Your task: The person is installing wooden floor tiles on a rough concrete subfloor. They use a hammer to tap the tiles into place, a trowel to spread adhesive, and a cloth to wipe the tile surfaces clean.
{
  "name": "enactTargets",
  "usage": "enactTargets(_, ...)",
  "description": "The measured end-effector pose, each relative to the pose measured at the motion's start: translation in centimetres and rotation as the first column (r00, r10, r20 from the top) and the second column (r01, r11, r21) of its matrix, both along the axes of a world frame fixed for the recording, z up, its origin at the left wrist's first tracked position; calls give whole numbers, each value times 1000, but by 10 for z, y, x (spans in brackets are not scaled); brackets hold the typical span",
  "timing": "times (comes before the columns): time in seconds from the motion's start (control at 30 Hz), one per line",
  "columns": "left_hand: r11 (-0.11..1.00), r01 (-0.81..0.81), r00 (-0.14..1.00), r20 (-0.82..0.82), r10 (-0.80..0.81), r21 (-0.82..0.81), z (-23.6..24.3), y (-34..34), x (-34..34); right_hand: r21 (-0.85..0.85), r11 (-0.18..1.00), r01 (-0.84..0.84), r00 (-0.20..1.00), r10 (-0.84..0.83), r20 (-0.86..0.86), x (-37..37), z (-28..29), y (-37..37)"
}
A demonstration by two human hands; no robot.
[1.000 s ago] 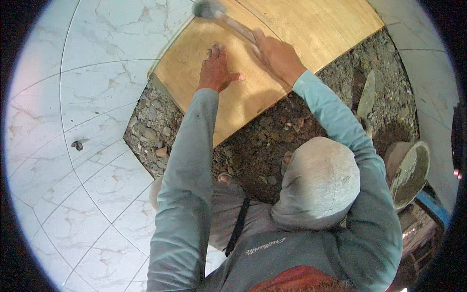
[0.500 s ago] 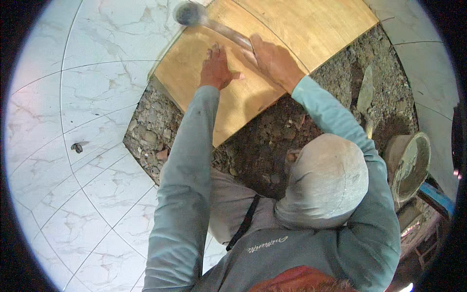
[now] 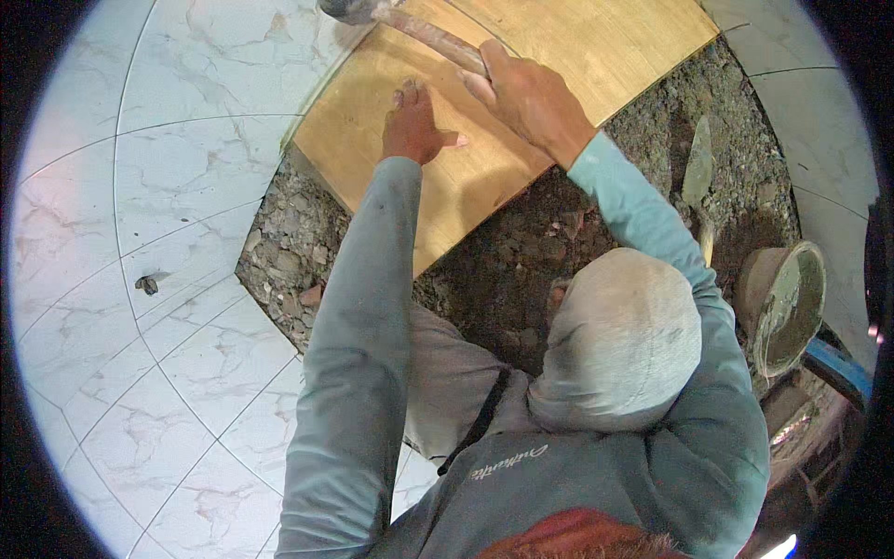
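My right hand (image 3: 540, 104) is wrapped round the handle of a mallet (image 3: 430, 37). The mallet's dark round head lies at the upper edge of the view, over the seam where the wood-coloured tile (image 3: 466, 200) meets the white ones. My left hand (image 3: 413, 129) rests flat on that wood-coloured tile, fingers stretched forward and thumb out to the right. A second wood-coloured tile (image 3: 605, 56) adjoins it at the far right. Part of the first tile is hidden under my left forearm.
Bare rubble and soil (image 3: 494, 279) border the tiles on the near side and right. A trowel (image 3: 698, 168) lies on that soil, with a bucket (image 3: 787, 307) nearer to me. White marbled tiles (image 3: 200, 186) spread leftward, bearing a small dark lump (image 3: 147, 283).
The mallet's head has moved up and slightly left, and my right hand has lifted and turned a little with it. My left hand stays on the tile.
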State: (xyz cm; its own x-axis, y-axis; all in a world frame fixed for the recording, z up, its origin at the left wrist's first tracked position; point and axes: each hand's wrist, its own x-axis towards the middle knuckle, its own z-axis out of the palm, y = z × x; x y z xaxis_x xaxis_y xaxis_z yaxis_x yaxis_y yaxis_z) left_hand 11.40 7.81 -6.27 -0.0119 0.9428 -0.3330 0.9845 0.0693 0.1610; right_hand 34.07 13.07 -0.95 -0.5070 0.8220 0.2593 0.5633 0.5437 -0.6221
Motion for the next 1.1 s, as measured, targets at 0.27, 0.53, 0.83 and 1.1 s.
enactTargets(0.27, 1000, 6, 999, -49, -7, -10, -2, 6, 0, -1, 1000, 27, 999, -27, 42, 5, -3, 4)
enactTargets(0.53, 997, 36, 999, -39, -38, -65, 3, 12, 1, -159, 983, 95, 985, -69, 158, 13, 8, -18)
enactTargets(0.83, 997, 35, 999, -36, -33, 62, -6, 0, -1, -85, 990, 115, 979, -99, 180, 23, 8, -39)
enactTargets(1.1, 996, -35, 981, -193, 19, -83, -24, -2, -4, -174, 982, 79, 975, -39, 220, 27, -40, -41)
